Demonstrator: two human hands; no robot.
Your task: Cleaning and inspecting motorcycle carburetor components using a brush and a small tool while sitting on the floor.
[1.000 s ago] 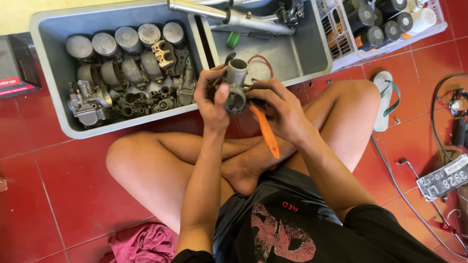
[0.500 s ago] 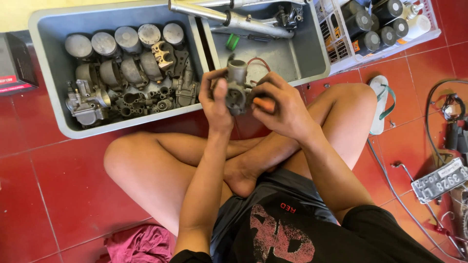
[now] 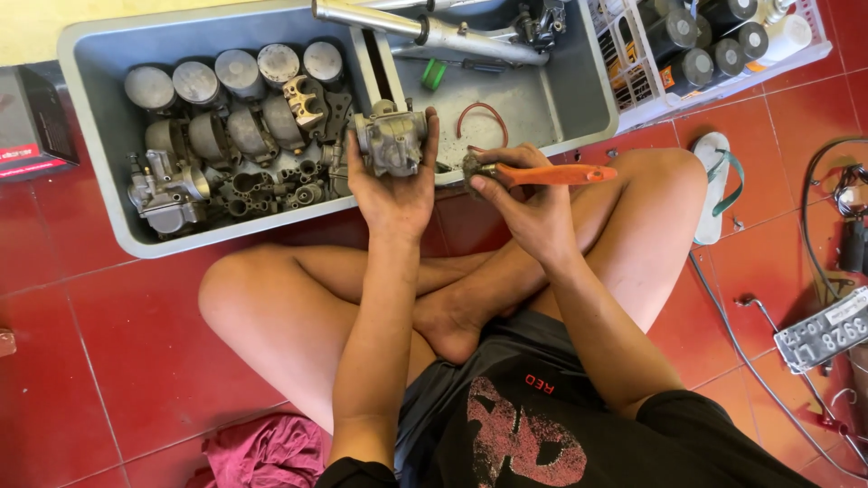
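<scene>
Sitting cross-legged on red floor tiles [image 3: 108,361], facing a grey plastic tub [image 3: 99,81]. Holding a grey metal carburetor body [image 3: 391,140] up in the left hand [image 3: 393,185], palm toward the camera, fingers curled around its sides and thumb pressing along its right edge; gripping firmly, above the tub's near rim and between the 2 knees. Grasping an orange-handled brush [image 3: 542,173] in the right hand [image 3: 529,203], fingers closed around the handle, dirty bristle head pointing left toward the carburetor body, just beside it but not touching. Lying inside the tub's left compartment: a row of round pistons [image 3: 240,70] along the far wall, with a heap of grey engine castings [image 3: 172,190] below. Resting in the right compartment: a long chrome tube [image 3: 425,27], a small green part [image 3: 434,74] and a thin red ring [image 3: 481,117]. Standing to the right: a white crate [image 3: 624,54] holding dark cylindrical cans. Lying near the right knee: a sandal [image 3: 719,185]. Showing at bottom left: a pink rag [image 3: 262,452].
</scene>
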